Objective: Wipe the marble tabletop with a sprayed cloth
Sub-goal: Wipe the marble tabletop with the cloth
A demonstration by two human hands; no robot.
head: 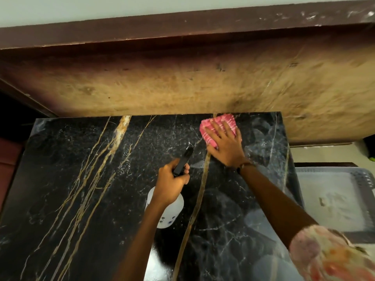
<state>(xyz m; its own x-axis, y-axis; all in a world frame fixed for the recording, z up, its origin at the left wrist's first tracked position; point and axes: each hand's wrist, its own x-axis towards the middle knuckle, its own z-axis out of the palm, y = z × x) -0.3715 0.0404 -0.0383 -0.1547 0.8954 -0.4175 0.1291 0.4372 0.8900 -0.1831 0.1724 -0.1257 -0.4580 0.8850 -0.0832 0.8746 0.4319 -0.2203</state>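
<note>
Tray [332, 199] beside tabletop [81, 179]; right hand [225, 142] presses cloth [218, 126].

The right hand [225, 142] lies flat with spread fingers on a pink cloth [220, 124], pressing it to the black, gold-veined marble tabletop [81, 179] near its far edge, at one o'clock. The left hand [172, 183], at centre, grips a white spray bottle [168, 211] by its black nozzle [183, 161]. A grey tray [334, 199] sits at three o'clock, beside the tabletop.

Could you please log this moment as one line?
right hand presses pink cloth on marble tabletop | left hand grips spray bottle
</note>
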